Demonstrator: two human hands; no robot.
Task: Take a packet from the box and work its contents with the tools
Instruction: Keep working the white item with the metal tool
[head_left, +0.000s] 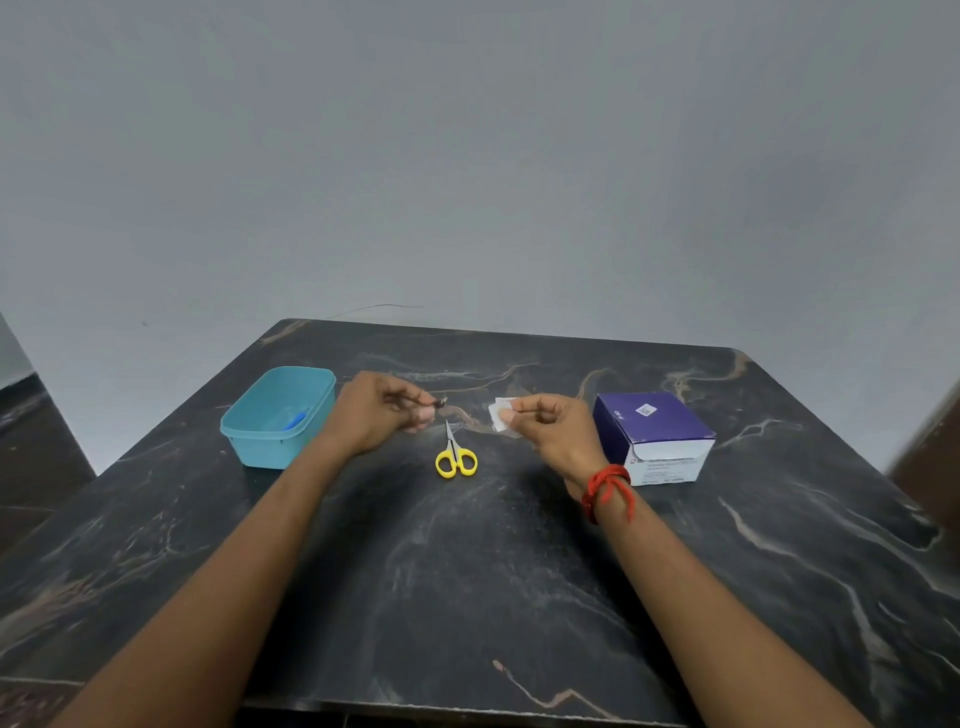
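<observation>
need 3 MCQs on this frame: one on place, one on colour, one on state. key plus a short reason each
1. Where do the scissors lie relative to the teal container and the purple box?
A. inside the container
B. on the table between them
C. on top of the box

2. What colour are the scissors' handles?
A. red
B. green
C. yellow

3. What is the right hand doing?
A. pinching a white packet
B. lying flat on the table
C. gripping the scissors

Key:
1 B: they lie on the tabletop, with the container on one side and the box on the other.
2 C: both finger loops are yellow.
3 A: thumb and finger pinch the packet, while the left hand pinches a small dark piece.
</observation>
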